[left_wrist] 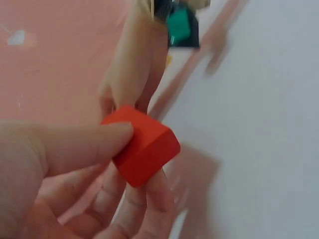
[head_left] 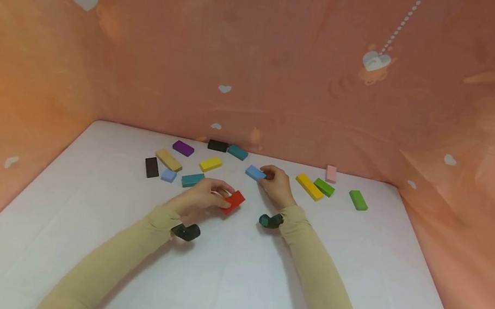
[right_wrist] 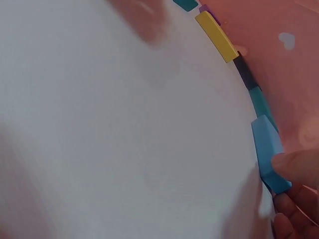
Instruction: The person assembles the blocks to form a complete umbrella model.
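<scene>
A red block [head_left: 234,202] is pinched between the thumb and fingers of my left hand [head_left: 204,194], above the white table. In the left wrist view the thumb lies across the top of the red block [left_wrist: 144,144], with fingers beneath it. My right hand [head_left: 278,185] pinches the right end of a light blue block [head_left: 254,173], farther back on the table. The right wrist view shows the thumb of my right hand [right_wrist: 299,184] on the near end of the light blue block [right_wrist: 267,149].
Left of the hands lie teal [head_left: 192,180], yellow [head_left: 210,164], tan [head_left: 169,159], purple [head_left: 183,148] and several other blocks. To the right are orange-yellow [head_left: 309,186], green [head_left: 358,200] and pink [head_left: 331,173] blocks. A pink curtain [head_left: 262,69] stands behind the table [head_left: 225,283].
</scene>
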`<state>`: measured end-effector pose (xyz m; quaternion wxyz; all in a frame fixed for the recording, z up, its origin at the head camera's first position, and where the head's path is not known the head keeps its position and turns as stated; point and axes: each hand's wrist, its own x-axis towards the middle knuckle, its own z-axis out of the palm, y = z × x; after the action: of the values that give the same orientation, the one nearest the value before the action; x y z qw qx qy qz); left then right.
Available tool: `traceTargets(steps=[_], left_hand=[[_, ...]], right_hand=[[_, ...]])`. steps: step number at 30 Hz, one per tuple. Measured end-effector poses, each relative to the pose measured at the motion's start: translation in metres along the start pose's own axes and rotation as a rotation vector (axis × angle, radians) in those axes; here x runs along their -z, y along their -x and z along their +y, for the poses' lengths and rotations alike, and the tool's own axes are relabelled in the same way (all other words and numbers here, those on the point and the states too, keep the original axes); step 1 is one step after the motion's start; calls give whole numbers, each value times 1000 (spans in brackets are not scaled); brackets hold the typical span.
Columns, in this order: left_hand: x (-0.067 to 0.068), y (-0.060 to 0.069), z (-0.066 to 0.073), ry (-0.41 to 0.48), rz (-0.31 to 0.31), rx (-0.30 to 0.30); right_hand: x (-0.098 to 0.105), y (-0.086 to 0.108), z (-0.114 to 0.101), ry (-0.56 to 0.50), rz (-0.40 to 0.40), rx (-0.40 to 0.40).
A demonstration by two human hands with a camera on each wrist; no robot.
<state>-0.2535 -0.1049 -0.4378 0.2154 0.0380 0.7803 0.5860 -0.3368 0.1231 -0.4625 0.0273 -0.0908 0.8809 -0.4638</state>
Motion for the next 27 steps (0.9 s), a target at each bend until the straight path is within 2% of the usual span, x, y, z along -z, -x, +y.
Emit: traceTargets(steps=[7, 13, 18, 23, 27], left_hand=[[-15, 19, -13, 19, 36, 85], [-25, 32, -26, 75, 72, 111], [-33, 41, -31, 73, 144, 82], [-40, 44, -31, -20, 217, 26], [-44, 45, -31, -75, 237, 25]], right_hand=[[-1, 2, 2, 4, 2, 20], [1, 3, 3, -4, -5, 29], [2, 4, 3, -2, -14, 44], [3, 4, 5, -9, -10, 54], [2, 3, 5, -17, -18, 64]])
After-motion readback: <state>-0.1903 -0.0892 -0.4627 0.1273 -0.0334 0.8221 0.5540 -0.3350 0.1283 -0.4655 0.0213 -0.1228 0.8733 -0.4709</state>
